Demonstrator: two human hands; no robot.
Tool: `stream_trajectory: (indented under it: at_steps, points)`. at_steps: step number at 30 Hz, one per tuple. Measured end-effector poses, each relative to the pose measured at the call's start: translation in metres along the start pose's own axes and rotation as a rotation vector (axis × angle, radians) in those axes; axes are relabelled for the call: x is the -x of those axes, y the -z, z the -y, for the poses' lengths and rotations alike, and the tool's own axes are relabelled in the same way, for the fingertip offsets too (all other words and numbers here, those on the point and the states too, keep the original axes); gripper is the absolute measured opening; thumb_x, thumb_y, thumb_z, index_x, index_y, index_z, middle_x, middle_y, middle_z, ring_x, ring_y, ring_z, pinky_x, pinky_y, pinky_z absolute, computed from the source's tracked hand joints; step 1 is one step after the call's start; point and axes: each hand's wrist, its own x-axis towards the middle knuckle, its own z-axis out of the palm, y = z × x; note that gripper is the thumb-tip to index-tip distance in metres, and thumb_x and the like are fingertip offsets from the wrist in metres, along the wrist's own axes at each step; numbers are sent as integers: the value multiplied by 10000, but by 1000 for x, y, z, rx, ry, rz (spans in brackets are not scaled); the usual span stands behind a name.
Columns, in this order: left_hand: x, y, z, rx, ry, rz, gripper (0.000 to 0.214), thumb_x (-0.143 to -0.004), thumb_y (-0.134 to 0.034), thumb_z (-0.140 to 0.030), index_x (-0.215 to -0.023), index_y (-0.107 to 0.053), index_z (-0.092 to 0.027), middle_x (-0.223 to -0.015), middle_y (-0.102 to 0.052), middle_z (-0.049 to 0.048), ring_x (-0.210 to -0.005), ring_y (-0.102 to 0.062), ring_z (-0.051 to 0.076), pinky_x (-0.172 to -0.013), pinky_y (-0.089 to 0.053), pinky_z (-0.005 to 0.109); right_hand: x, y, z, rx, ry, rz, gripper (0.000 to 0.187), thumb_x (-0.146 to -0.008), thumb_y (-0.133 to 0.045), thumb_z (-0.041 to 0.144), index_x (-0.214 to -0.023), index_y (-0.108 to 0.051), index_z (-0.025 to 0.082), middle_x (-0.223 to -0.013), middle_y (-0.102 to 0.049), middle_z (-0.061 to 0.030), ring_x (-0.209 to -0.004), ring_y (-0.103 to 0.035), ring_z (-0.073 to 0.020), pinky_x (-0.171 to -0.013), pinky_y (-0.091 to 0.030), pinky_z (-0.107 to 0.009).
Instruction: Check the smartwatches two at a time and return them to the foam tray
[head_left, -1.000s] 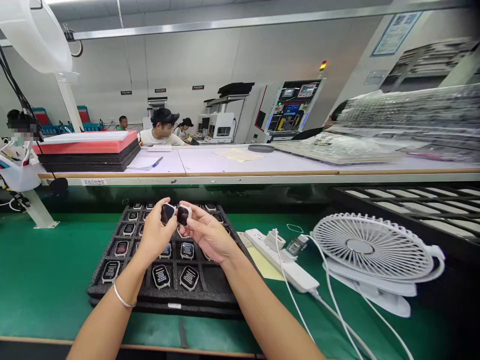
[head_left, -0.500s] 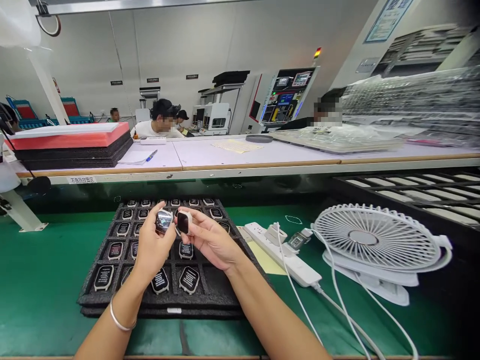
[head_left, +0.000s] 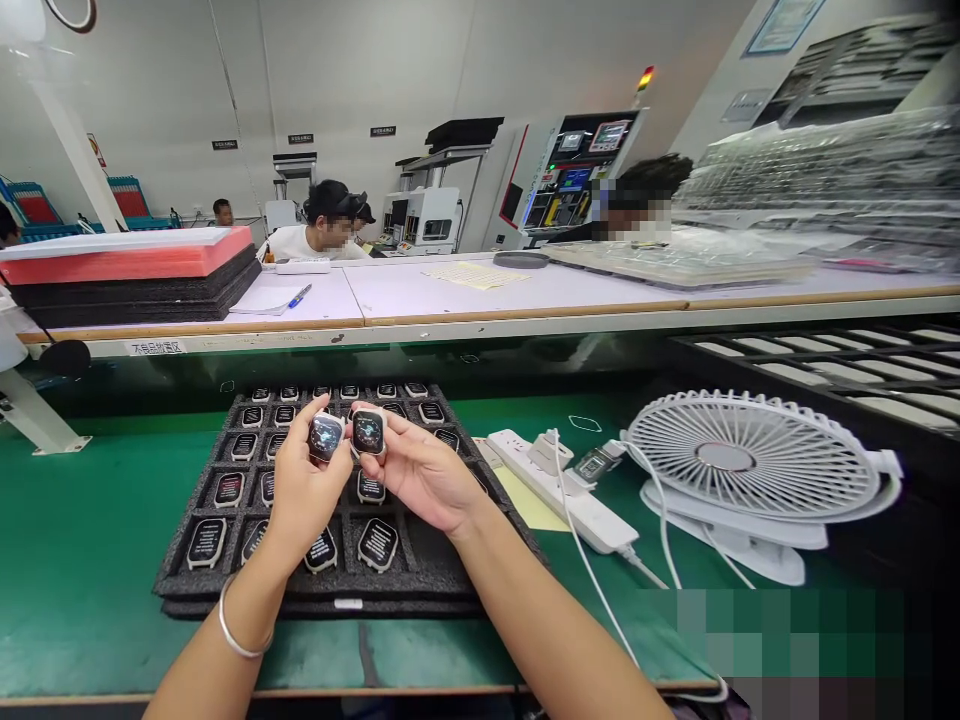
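Note:
My left hand [head_left: 311, 490] is closed around a smartwatch body [head_left: 326, 438] with a lit screen. Beside it, my right hand [head_left: 427, 470] grips a second smartwatch body [head_left: 369, 433], its light case held by the edges and its screen also lit. The two watches are side by side, faces toward me, above a black foam tray [head_left: 435, 570]. Several more watch bodies lie in the tray's compartments, such as one watch [head_left: 377, 544] in the front row showing lines of text. My hands and forearms hide part of the tray.
Right of the tray lie a white power strip [head_left: 577, 510] with cables and a white fan [head_left: 727, 460]. A raised shelf [head_left: 405, 300] crosses behind, bearing stacked foam [head_left: 127, 270] at left and plastic trays [head_left: 817, 200] at right. Co-workers sit beyond it.
The right-hand watch's screen has gone from dark to lit, and its face has turned toward me. The left-hand watch now shows its display more plainly. The camera view has shifted slightly.

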Motion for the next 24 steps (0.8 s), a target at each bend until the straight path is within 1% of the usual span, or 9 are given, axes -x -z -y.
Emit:
stream_trajectory:
  at_steps: [5, 10, 13, 16, 21, 24]
  points:
    - [0, 1, 1, 5, 21, -1, 526, -768, -652, -273, -1279, -598, -162, -859, -679, 14, -649, -586, 116, -601, -477, 223, 1, 0, -1, 23, 12, 16, 415, -769, -835, 286, -1160, -728, 199, -1034, -731, -62, -697, -574, -89, -686, -485, -230]
    - [-1, 2, 1, -48, -17, -18, 483, -766, -672, -270, -1237, -622, -177, -915, -689, 26, -713, -616, 134, -657, -486, 237, 3, -2, -1, 53, 11, 36, 400, -760, -846, 296, -1138, -738, 220, -1028, -735, -57, -667, -577, -94, -650, -463, -243]
    - [-1, 1, 1, 10, 5, 8, 482, -784, -661, -280, -1251, -605, -176, -885, -684, 21, -717, -623, 138, -657, -487, 238, 4, -3, -1, 66, 8, 46, 401, -749, -856, 299, -1128, -743, 230, -1037, -732, -47, -661, -589, -96, -647, -461, -250]
    - [0, 1, 2, 73, 26, 25, 493, -790, -657, -282, -1266, -587, -176, -857, -668, 10, -717, -619, 136, -648, -481, 233, 4, -2, 0, 73, 26, 43, 396, -767, -842, 309, -1140, -737, 230, -1049, -729, -50, -667, -592, -100, -666, -469, -263]
    - [-1, 2, 4, 36, 15, 8, 455, -774, -656, -247, -1222, -609, -180, -879, -660, -1, -692, -580, 113, -648, -460, 225, 5, -2, 0, 86, 63, 30, 398, -779, -828, 308, -1156, -730, 223, -1066, -730, -62, -668, -575, -99, -666, -466, -263]
    - [-1, 1, 2, 70, 15, 10, 459, -783, -651, -253, -1232, -597, -176, -908, -666, 5, -712, -587, 112, -671, -474, 227, 6, -4, 1, 82, 71, 26, 406, -776, -829, 317, -1158, -727, 224, -1056, -731, -62, -678, -574, -109, -677, -471, -274]
